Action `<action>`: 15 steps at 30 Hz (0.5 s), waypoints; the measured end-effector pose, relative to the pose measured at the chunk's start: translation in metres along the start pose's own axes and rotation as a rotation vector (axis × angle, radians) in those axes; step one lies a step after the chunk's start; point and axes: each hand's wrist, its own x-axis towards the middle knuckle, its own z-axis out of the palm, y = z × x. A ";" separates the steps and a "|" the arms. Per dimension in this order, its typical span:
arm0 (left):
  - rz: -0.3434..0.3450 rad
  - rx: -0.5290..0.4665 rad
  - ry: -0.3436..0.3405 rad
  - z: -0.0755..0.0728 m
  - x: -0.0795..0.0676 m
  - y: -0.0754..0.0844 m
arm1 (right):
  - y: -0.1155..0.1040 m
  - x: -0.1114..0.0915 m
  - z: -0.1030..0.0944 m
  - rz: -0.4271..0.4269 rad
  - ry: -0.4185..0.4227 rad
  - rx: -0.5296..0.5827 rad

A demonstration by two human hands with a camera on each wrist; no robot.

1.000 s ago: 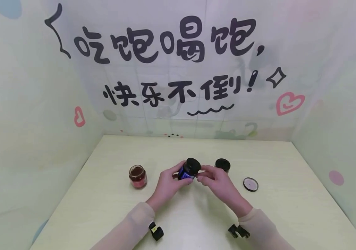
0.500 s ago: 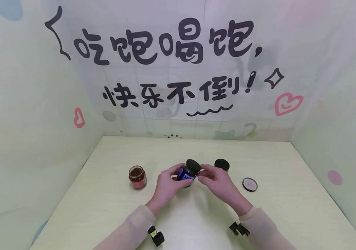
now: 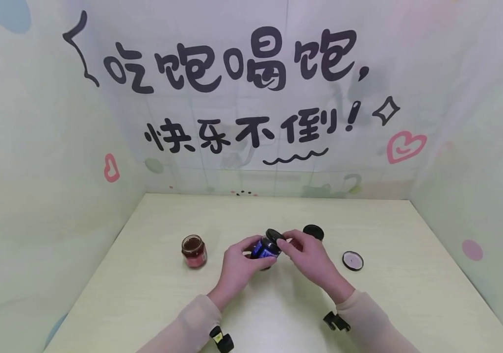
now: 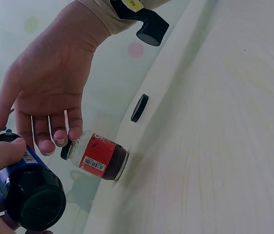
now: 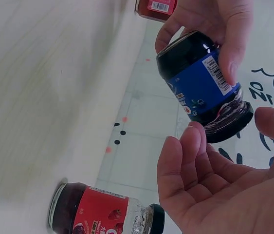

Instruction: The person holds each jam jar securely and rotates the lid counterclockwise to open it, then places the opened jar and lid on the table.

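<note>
One table [image 3: 278,314], lettered backdrop [image 3: 258,132] — left hand [image 3: 238,264] grips blue jar [image 5: 195,83], right hand [image 3: 308,251] pinches lid [image 5: 231,125].

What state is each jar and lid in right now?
Blue-labelled jar: tilted, gripped by the left hand
Its lid: askew at the top, held by the right hand
Red jar at left: upright, open
Red jar at right: upright, capped
Loose lid: lying flat, pale inside up

Head view, high behind left hand [image 3: 239,261] and right hand [image 3: 312,255], facing forward and down, wrist views (both tipped sideways) close by each hand, facing the opposite hand, sharing the left hand's blue-labelled jar [image 5: 195,83].
</note>
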 end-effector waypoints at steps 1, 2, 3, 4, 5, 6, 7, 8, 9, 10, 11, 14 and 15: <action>0.000 -0.002 -0.001 0.001 -0.001 0.001 | 0.000 0.000 0.000 0.001 0.004 0.003; 0.000 -0.006 -0.002 0.001 -0.002 0.003 | 0.000 0.001 0.000 0.003 0.007 0.004; 0.000 -0.010 -0.003 0.002 -0.003 0.004 | 0.000 0.001 0.000 0.005 0.010 0.004; -0.004 -0.013 -0.002 0.002 -0.004 0.005 | 0.000 0.001 0.000 0.007 0.013 0.002; -0.008 -0.012 -0.001 0.003 -0.005 0.007 | 0.000 0.001 0.000 0.009 0.015 -0.003; -0.010 -0.014 0.000 0.003 -0.007 0.008 | 0.000 0.001 0.000 0.011 0.017 -0.010; -0.010 -0.017 0.002 0.004 -0.008 0.009 | -0.001 0.001 0.000 0.012 0.018 -0.020; -0.009 -0.017 0.005 0.004 -0.009 0.010 | -0.001 0.000 0.000 0.013 0.018 -0.032; -0.006 -0.017 0.008 0.005 -0.010 0.010 | -0.002 0.000 0.001 0.013 0.021 -0.047; -0.002 -0.014 0.011 0.006 -0.011 0.011 | -0.003 0.000 0.001 0.014 0.024 -0.065; 0.000 -0.014 0.014 0.006 -0.012 0.012 | -0.003 0.000 0.001 0.014 0.027 -0.083; 0.011 -0.006 0.017 0.009 -0.014 0.013 | -0.004 -0.001 0.003 0.018 0.050 -0.147; 0.014 -0.003 0.016 0.009 -0.014 0.013 | -0.004 -0.001 0.004 0.021 0.059 -0.170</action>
